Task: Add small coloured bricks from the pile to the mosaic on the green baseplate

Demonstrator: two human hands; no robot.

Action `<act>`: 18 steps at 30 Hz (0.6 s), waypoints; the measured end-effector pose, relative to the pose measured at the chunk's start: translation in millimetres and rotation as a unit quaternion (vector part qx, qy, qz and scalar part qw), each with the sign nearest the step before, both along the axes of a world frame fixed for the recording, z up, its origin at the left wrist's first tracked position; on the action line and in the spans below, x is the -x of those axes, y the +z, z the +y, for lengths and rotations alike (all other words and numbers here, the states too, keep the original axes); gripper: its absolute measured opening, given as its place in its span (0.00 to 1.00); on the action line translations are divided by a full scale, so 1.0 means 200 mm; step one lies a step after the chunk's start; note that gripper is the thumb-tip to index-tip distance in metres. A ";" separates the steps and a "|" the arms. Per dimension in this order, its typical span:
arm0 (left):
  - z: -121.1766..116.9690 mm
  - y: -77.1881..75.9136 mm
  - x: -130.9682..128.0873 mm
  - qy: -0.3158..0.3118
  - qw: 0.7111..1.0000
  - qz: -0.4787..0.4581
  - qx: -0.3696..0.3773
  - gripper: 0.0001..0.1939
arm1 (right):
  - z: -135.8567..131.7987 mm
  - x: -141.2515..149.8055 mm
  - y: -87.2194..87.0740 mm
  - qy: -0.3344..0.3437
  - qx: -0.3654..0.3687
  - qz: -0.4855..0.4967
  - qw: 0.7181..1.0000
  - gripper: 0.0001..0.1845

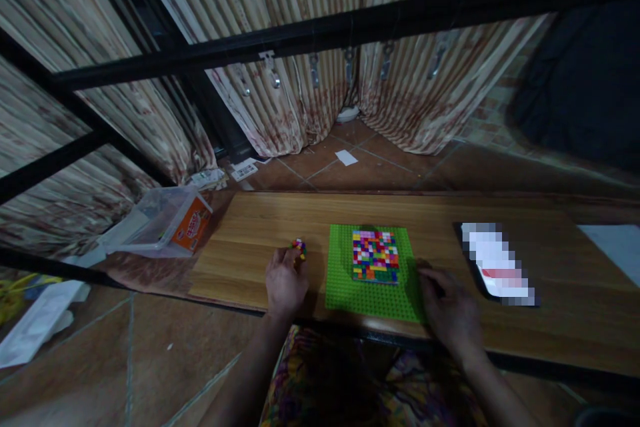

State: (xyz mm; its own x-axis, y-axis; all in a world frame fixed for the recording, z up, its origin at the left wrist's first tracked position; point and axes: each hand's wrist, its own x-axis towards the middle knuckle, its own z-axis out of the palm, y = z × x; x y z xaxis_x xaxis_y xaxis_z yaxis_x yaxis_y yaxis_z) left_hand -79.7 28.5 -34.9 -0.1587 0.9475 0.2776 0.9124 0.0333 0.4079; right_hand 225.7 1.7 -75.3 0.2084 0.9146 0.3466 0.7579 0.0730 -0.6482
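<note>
While the two hands are well apart on the wooden tabletop (240, 227), the green studded baseplate (345, 300) lies between them, nearer the right hand (450, 310) than the left hand (286, 283). On the baseplate, toward its far side, sits a square mosaic of multicoloured toy bricks (375, 255), with green studs showing all round it. The left hand's fingers bend down at a small cluster of loose bricks (299, 247) to the left of the baseplate; I cannot tell whether they are clamped on any of it. The right hand is half curled at the baseplate's right edge, and whether its fingertips pinch anything is too dark to tell. Farther right lies a smartphone (497, 263), its screen pixelated; at the table's left end is a clear plastic tub (155, 223) with an orange label.
</note>
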 end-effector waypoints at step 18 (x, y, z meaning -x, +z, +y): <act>0.00 0.00 -0.05 -0.026 0.999 0.039 0.002 0.10 | 0.00 0.01 0.01 0.003 -0.019 0.000 1.000 0.17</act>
State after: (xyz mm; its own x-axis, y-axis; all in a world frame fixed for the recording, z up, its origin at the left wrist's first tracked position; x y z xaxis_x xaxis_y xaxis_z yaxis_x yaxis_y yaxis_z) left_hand -69.5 27.6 -34.3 -0.0876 0.9548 0.2842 0.9418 -0.0135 0.3358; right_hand 223.0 2.0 -73.0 0.2036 0.9016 0.3817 0.7571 0.1022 -0.6452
